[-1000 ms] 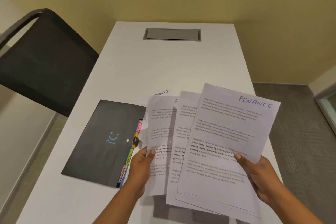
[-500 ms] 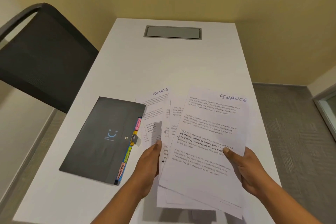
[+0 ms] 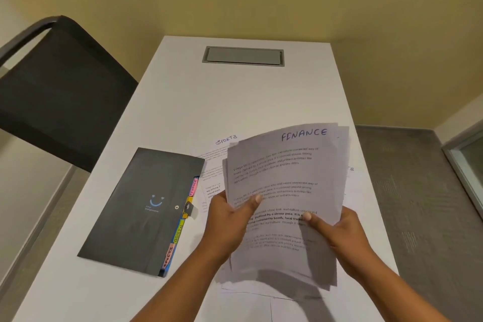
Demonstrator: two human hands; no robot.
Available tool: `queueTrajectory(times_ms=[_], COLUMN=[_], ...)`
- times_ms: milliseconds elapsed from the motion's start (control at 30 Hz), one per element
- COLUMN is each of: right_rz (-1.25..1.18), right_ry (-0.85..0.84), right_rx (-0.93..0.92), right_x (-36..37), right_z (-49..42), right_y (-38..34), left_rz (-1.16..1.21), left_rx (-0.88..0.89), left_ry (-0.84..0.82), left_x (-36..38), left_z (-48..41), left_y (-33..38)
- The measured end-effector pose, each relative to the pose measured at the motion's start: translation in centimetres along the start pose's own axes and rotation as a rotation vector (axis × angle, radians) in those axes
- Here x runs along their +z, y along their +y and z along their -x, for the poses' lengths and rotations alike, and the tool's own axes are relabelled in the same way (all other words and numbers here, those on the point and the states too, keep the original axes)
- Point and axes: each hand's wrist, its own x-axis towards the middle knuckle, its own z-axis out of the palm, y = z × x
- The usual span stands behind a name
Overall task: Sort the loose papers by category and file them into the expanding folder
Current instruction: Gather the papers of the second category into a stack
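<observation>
I hold a squared stack of white printed sheets headed FINANCE [image 3: 285,172] above the table. My left hand [image 3: 230,217] grips its left edge and my right hand [image 3: 337,232] grips its right edge, thumbs on top. Under the stack more loose sheets lie flat on the table, one headed SPORTS [image 3: 222,146]. The black expanding folder [image 3: 141,206] lies closed to the left of my left hand, with coloured index tabs [image 3: 183,219] along its right edge reading FINANCE and SPORTS.
The white table [image 3: 235,102] has a grey cable hatch [image 3: 243,55] at its far end. A black chair [image 3: 52,91] stands at the table's left side. Grey carpet [image 3: 418,204] lies beyond the right edge, and a yellow wall is behind.
The fanned FINANCE sheets have been pushed together into one stack between both hands. The stack has risen and the SPORTS sheet on the table is now uncovered.
</observation>
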Motion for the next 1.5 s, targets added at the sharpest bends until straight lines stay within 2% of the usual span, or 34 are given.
queueTrajectory(times_ms=[100,200,333,467,633,767,933,1100,1167,1333,1500], right_rz=[0.004,0.032,0.026,0.033,0.001,0.049,0.149,0.113,0.11,0.123,0.131], right_ry=[0.042,0.025,-0.023,0.052,0.066,-0.02,0.029,0.071,0.061,0.032,0.057], right_rx=[-0.068,-0.139,-0.173,-0.197,-0.345,-0.322,-0.292,-0.347,-0.353,-0.266,-0.246], right_x=[0.3,0.9,1.7,2.1,2.0,2.3,2.8,2.8,2.8,3.2,3.1], right_z=[-0.4,-0.4,0.0,0.3,0.8,0.1,0.1,0.6,0.4,-0.7,-1.0], right_y=[-0.4,-0.4,0.1,0.5,-1.1,-0.6,0.7,0.2,0.4,1.3,1.7], left_rz=[0.043,-0.063,-0.105,-0.112,-0.124,-0.119,-0.15,-0.138,-0.119,-0.001,-0.007], left_rx=[0.209,0.447,0.446,0.436,0.559,0.428,0.307,0.409,0.4,0.185,0.113], left_ry=[0.073,0.093,0.026,0.038,0.034,0.023,0.02,0.008,0.003,0.042,0.068], left_x=[0.1,-0.1,-0.4,-0.6,-1.1,-1.4,-1.5,-1.7,-1.5,-1.1,-1.7], left_z=[-0.3,-0.1,0.2,0.4,0.9,0.4,-0.3,0.5,0.5,-0.4,-1.2], left_y=[0.1,-0.1,-1.2,-1.4,0.2,-0.6,-2.0,-1.3,-1.2,-2.3,-3.8])
